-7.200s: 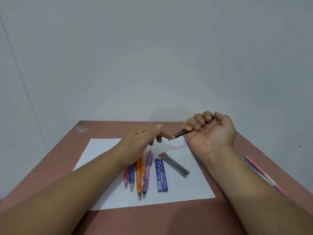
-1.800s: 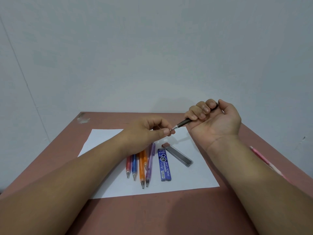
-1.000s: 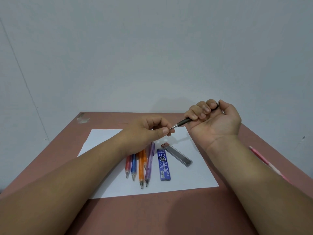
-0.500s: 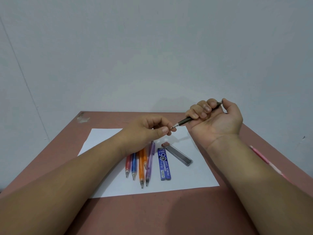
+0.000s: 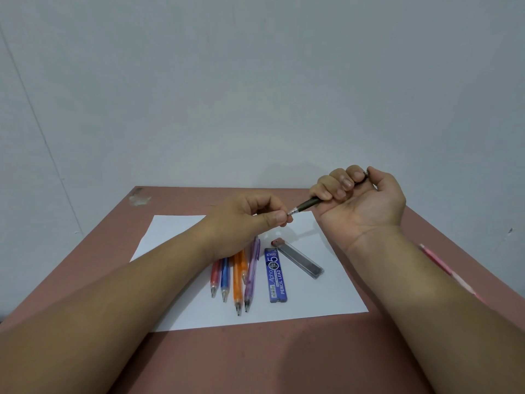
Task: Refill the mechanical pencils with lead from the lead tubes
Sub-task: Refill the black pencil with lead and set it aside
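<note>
Right-hand grip (image 5: 359, 199) is fisted around a dark slim mechanical pencil (image 5: 308, 204), centre right of frame. Left-hand grip (image 5: 250, 220) pinches at its tip; anything pinched is too small to tell. Blue lead tube (image 5: 276, 275) lies on white paper (image 5: 335, 294), lower centre.

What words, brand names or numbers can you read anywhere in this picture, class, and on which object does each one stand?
All on the blue lead tube, lying on the white paper:
"Alpha", running along the tube.
"05", large, beside it.
"PENCIL LEAD", along one edge.
A small brand mark at the far end, too blurred to read surely.
Small print in the circle and at the near end: too small to read.
The clear lead tube and the pencils show no readable text.
</note>
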`<state>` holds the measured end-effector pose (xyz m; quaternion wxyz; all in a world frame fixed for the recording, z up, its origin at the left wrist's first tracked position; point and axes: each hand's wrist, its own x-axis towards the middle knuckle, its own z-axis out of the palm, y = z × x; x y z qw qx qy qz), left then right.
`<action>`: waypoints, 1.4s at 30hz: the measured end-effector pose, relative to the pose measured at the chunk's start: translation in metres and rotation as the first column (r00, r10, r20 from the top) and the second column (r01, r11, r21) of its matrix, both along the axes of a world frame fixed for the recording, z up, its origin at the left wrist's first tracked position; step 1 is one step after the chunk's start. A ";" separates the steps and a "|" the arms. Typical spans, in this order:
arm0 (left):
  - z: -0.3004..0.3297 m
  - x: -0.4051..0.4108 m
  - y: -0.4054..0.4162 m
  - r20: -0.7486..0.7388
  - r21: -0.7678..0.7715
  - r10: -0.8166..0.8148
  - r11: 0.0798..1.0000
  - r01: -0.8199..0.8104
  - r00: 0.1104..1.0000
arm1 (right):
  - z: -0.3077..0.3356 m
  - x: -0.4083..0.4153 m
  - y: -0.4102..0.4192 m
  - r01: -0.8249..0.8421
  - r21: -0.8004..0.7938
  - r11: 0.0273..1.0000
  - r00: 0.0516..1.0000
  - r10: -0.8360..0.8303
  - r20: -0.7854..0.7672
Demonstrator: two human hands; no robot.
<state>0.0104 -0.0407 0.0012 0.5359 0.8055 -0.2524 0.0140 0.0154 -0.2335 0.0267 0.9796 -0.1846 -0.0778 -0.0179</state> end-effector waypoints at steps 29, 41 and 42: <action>0.005 -0.005 -0.002 0.161 0.286 -0.004 0.957 -0.042 0.987 | -0.009 -0.005 0.020 0.128 -0.940 0.317 0.976 -0.208 0.063; 0.042 -0.036 -0.033 0.360 0.669 -0.213 0.738 -0.092 0.908 | 0.046 -0.046 -0.039 0.198 -0.920 -0.337 0.913 -0.277 0.298; 0.046 -0.040 -0.039 0.371 0.717 -0.257 0.690 -0.100 0.892 | 0.048 -0.050 -0.050 0.201 -0.893 -0.403 0.903 -0.278 0.329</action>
